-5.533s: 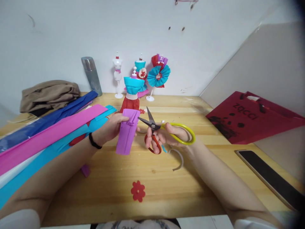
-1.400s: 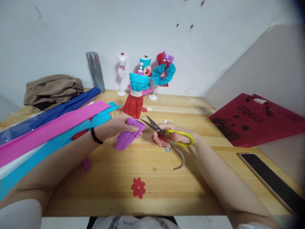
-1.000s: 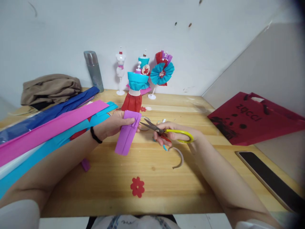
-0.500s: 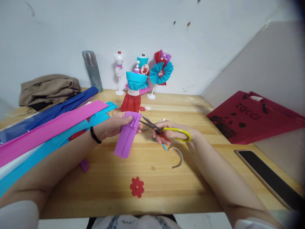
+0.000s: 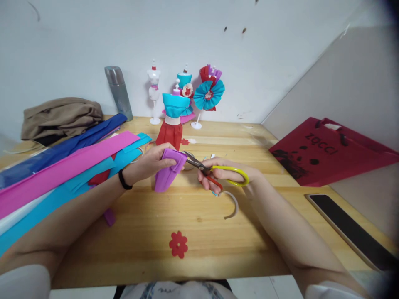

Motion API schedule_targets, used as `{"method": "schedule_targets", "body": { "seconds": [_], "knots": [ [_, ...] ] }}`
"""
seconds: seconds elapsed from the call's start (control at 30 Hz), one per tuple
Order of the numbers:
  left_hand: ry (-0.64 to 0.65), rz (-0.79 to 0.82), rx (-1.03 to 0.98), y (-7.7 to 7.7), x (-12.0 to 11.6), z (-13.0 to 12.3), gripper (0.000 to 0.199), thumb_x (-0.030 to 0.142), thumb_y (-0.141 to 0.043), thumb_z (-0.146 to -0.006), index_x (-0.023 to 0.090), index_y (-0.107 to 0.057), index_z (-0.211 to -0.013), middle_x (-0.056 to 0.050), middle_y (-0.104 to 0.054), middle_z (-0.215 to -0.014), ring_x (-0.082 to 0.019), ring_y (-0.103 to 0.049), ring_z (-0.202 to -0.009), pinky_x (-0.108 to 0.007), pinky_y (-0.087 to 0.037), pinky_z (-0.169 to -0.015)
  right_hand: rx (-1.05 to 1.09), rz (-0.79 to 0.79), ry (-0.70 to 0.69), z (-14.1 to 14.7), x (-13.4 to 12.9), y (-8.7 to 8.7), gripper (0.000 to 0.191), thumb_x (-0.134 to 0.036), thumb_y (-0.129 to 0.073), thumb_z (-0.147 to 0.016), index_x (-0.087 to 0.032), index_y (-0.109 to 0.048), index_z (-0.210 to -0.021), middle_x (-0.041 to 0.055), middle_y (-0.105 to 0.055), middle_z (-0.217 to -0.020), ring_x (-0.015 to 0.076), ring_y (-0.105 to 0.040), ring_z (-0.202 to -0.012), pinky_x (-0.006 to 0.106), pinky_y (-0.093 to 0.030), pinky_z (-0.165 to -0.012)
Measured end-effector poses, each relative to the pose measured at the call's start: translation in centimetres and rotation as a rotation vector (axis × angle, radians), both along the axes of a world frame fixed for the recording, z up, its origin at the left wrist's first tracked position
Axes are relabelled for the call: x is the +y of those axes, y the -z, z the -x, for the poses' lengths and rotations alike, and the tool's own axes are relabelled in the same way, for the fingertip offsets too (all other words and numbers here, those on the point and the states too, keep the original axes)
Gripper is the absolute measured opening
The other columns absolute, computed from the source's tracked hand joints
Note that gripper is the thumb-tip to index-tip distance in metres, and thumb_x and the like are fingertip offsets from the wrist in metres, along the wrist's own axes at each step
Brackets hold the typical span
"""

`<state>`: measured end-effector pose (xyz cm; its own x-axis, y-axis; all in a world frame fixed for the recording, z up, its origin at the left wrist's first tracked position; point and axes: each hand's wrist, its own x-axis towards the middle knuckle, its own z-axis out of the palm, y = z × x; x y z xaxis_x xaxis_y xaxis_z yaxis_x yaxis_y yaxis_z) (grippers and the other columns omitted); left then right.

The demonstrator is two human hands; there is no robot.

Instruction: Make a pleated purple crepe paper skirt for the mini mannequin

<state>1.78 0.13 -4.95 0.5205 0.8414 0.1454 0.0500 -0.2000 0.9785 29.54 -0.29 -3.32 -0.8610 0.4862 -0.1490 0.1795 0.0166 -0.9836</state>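
My left hand (image 5: 156, 163) grips a folded piece of purple crepe paper (image 5: 165, 176), thumb on top and fingers behind it. In my right hand (image 5: 215, 170) is a pair of scissors (image 5: 204, 168) with one yellow and one red handle. Their dark blades point left, slightly apart, and the tips reach the upper right edge of the purple paper. Whether they bite into it I cannot tell. A curved beige strip (image 5: 234, 205) lies below my right hand. Nearer to me, a red paper flower (image 5: 178, 244) rests on the table.
Small dress-form stands (image 5: 173, 106) in coloured paper stand by the wall, beside a grey bottle (image 5: 118, 93). Long paper strips (image 5: 77, 160) and brown cloth (image 5: 62, 118) lie left. At right are a red bag (image 5: 330, 153) and a phone (image 5: 346, 226) on the wooden table (image 5: 218, 249).
The purple paper has tilted, so its lower end now looks shorter and folded back. My left hand has turned with it. The scissors stay at the paper's edge, almost unmoved.
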Motion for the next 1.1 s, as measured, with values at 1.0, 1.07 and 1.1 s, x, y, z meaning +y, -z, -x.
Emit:
{"method": "schedule_targets", "body": {
  "seconds": [1.0, 1.07, 1.1],
  "knots": [
    [0.076, -0.198, 0.347, -1.1, -1.5, -1.0, 0.017, 0.03, -0.068, -0.082, 0.016, -0.065, -0.091, -0.002, -0.069, -0.083, -0.015, -0.063, -0.073, -0.023, -0.047, -0.062, -0.036, -0.019, -0.052, 0.7, -0.2, 0.4, 0.066, -0.078, -0.062, -0.082, -0.015, -0.061, -0.102, 0.0052, -0.067, -0.081, 0.0104, -0.059, -0.054, 0.021, -0.045, -0.047],
    [0.062, -0.186, 0.359, -0.8, -1.5, -1.1, 0.019, 0.03, -0.068, -0.082, 0.015, -0.066, -0.093, -0.004, -0.07, -0.087, -0.017, -0.065, -0.077, -0.025, -0.049, -0.064, 0.002, -0.018, -0.064, 0.8, -0.1, 0.7, 0.066, -0.076, -0.062, -0.084, -0.012, -0.061, -0.102, 0.0059, -0.067, -0.081, 0.0102, -0.059, -0.055, 0.021, -0.045, -0.047],
    [0.06, -0.177, 0.365, -0.7, -1.5, -1.1, 0.021, 0.031, -0.067, -0.082, 0.015, -0.067, -0.094, -0.005, -0.071, -0.089, -0.018, -0.066, -0.079, -0.026, -0.05, -0.066, 0.024, -0.018, -0.068, 0.9, -0.2, 0.8, 0.066, -0.075, -0.061, -0.085, -0.011, -0.06, -0.101, 0.006, -0.067, -0.08, 0.0098, -0.058, -0.054, 0.021, -0.045, -0.047]
  ]
}}
